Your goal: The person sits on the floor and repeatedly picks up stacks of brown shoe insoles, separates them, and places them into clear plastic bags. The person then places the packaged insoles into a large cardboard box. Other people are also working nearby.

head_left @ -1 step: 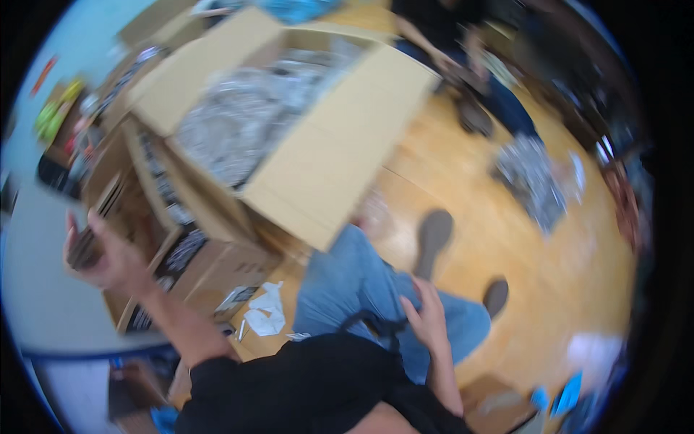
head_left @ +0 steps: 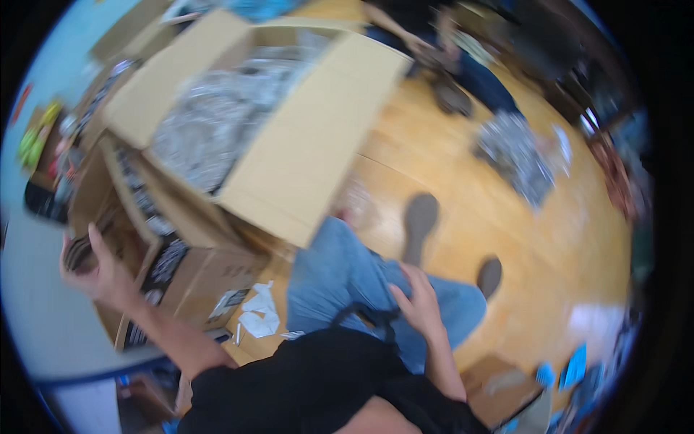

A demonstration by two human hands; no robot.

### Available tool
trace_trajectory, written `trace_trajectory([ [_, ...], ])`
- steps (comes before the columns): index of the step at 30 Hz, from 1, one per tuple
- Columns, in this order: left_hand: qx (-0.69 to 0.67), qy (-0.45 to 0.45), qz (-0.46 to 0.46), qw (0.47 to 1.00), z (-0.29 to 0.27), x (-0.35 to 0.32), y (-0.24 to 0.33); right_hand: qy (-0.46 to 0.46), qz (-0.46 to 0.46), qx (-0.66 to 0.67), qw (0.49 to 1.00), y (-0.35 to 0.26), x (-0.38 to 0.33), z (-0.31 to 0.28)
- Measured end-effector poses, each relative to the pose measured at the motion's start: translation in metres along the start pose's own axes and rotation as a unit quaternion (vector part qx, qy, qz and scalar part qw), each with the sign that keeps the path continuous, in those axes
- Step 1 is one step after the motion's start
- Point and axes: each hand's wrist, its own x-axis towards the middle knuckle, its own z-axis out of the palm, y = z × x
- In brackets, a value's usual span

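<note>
My left hand (head_left: 107, 278) reaches out to the left, its fingers curled round a small brown roundish object (head_left: 81, 255); blur hides its exact kind. That hand is just over the near left side of an open cardboard box (head_left: 217, 278) with dark printed flaps. My right hand (head_left: 421, 300) lies on my jeans (head_left: 325, 271) at the thigh, fingers stretched and holding nothing. Beyond my left hand, a larger open carton (head_left: 311, 137) is filled with clear plastic-wrapped items (head_left: 217, 123).
A seated person (head_left: 434, 43) at the far side handles a dark brown item. Crumpled clear plastic (head_left: 517, 159) lies on the wooden floor (head_left: 390, 152). Torn white paper (head_left: 260, 311) is beside the box. A small brown carton (head_left: 499, 387) stands at lower right.
The view has shifted, so the boxes sit farther left in it. My left hand still holds the brown object, its fingers slightly more curled; my right hand stays on my thigh.
</note>
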Motion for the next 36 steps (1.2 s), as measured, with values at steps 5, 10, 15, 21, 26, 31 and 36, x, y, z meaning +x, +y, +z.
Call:
trace_trajectory([
  [5, -0.038, -0.006, 0.162, 0.986, 0.014, -0.037, -0.016, 0.051, 0.118, 0.03, 0.991, 0.053, 0.009, 0.002],
  [10, -0.36, -0.149, 0.119, 0.913, 0.056, -0.086, 0.033, 0.14, 0.26, 0.168, 0.941, 0.129, 0.049, 0.011],
  [15, -0.332, -0.549, 0.106, 0.76, 0.105, -0.216, 0.058, 0.18, 0.389, 0.302, 0.852, 0.182, 0.094, 0.016],
  [21, -0.222, -0.596, 0.234, 0.735, 0.143, -0.309, 0.015, 0.198, 0.381, 0.317, 0.846, 0.211, 0.144, 0.04],
  [26, -0.216, -0.592, 0.218, 0.746, 0.15, -0.329, -0.006, 0.181, 0.393, 0.151, 0.889, 0.203, 0.173, 0.058],
  [31, -0.222, -0.589, 0.228, 0.742, 0.156, -0.328, -0.002, 0.205, 0.376, -0.036, 0.903, 0.175, 0.179, 0.083],
  [36, -0.219, -0.594, 0.213, 0.744, 0.15, -0.328, -0.002, 0.217, 0.384, 0.272, 0.855, 0.151, 0.177, 0.065],
])
